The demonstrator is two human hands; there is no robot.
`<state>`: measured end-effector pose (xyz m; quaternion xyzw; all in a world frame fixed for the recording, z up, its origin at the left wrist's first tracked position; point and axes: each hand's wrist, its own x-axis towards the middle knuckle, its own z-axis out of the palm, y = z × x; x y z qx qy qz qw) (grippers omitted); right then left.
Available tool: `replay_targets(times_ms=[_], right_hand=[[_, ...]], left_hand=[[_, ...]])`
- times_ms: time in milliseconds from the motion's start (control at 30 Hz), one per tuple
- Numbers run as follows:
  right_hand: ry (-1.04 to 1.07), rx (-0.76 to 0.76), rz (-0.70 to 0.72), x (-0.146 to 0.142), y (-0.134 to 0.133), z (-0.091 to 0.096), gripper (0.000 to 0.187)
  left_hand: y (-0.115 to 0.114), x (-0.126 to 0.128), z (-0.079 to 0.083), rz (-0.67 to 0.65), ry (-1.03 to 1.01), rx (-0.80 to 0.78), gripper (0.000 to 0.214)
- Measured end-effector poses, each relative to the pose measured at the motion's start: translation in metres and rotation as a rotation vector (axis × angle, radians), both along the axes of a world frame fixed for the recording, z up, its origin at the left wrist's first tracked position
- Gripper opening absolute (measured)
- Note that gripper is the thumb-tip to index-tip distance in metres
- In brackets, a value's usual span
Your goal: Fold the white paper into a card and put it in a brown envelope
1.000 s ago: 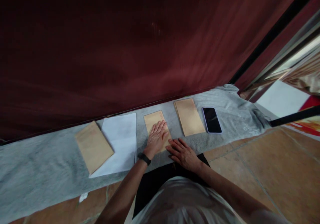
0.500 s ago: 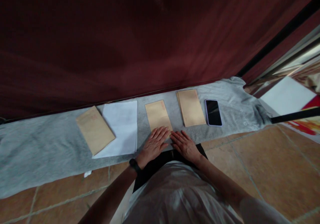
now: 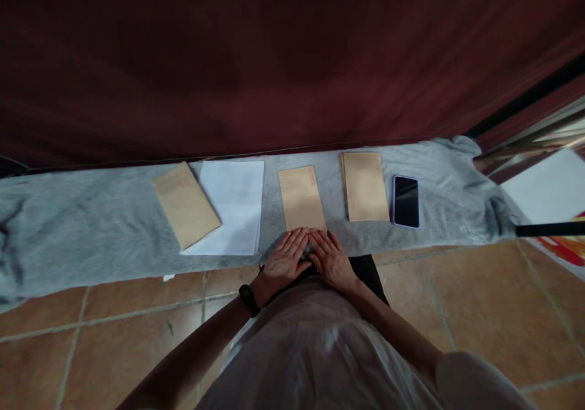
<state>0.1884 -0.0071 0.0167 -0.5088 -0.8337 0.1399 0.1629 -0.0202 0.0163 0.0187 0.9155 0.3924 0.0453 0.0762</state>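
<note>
A brown paper envelope [image 3: 301, 198] with small red print lies flat in front of me on a grey cloth. My left hand [image 3: 284, 259], with a dark watch on its wrist, rests flat at the envelope's near edge, fingers stretched out. Beside it, my right hand [image 3: 333, 260] lies flat too, its fingertips at the same edge and almost meeting the left ones. To the right sits a stack of brown envelopes [image 3: 366, 187]. On the left, another brown envelope [image 3: 185, 206] lies slanted over white paper sheets [image 3: 237, 203].
A phone [image 3: 406, 201] in a purple case lies right of the stack. The grey cloth [image 3: 105, 227] covers a long narrow surface against a dark red panel [image 3: 274, 63]. A black bar [image 3: 548, 229] stands at the right end. Below is a tiled floor [image 3: 137, 337].
My hands have drawn back slightly toward me, from lying on the envelope's lower part to its near edge. The view has turned a little, shifting everything.
</note>
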Motion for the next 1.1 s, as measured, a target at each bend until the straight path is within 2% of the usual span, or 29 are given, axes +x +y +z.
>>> replay_targets(times_ms=[200,533,667,767,900,1000,1100], right_hand=[[-0.032,0.025,-0.045,0.009,-0.004,-0.002,0.052],[-0.052,0.012,-0.090,0.026,-0.008,-0.001,0.054],[-0.041,0.016,-0.093,0.025,-0.008,-0.004,0.056],[-0.044,0.011,-0.094,0.026,-0.008,-0.005,0.056],[-0.065,-0.012,-0.062,0.029,-0.008,-0.004,0.059],[-0.071,-0.015,-0.047,0.031,-0.008,-0.004,0.059],[-0.056,-0.013,-0.060,0.031,-0.007,-0.004,0.056]], left_hand=[[-0.009,-0.005,0.002,0.056,-0.017,0.038,0.070],[-0.020,-0.024,0.002,0.174,0.003,-0.008,0.073],[-0.018,-0.008,0.005,0.199,-0.017,-0.023,0.072],[-0.008,0.018,0.006,0.145,-0.036,-0.061,0.067],[0.008,0.048,0.005,0.094,-0.026,-0.112,0.072],[0.014,0.050,0.005,0.063,-0.023,-0.120,0.077],[0.013,0.040,0.005,0.058,-0.028,-0.110,0.078]])
